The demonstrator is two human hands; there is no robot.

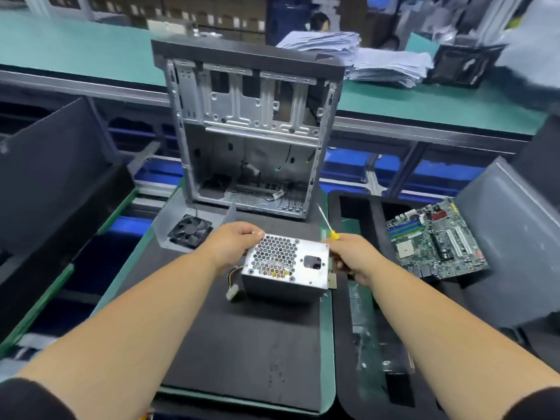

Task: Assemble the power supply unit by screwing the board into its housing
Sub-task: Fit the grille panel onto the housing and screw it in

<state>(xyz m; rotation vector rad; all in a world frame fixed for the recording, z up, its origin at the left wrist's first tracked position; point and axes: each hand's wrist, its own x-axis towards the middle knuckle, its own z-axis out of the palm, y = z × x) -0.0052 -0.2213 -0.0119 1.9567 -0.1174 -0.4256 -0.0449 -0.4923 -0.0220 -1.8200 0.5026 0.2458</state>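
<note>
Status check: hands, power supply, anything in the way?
Left hand grips power supply. Right hand holds screwdriver against its side. Nothing blocking.

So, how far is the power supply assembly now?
Done: the board seems to sit inside the power supply housing, with an edge showing at its right side. In hand: the left hand holds the housing; the right hand holds it together with a yellow screwdriver. Left: driving the screws; none visibly being driven.

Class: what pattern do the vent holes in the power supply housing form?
A honeycomb of hexagonal holes in the silver power supply housing, seen best in the head view.
</note>
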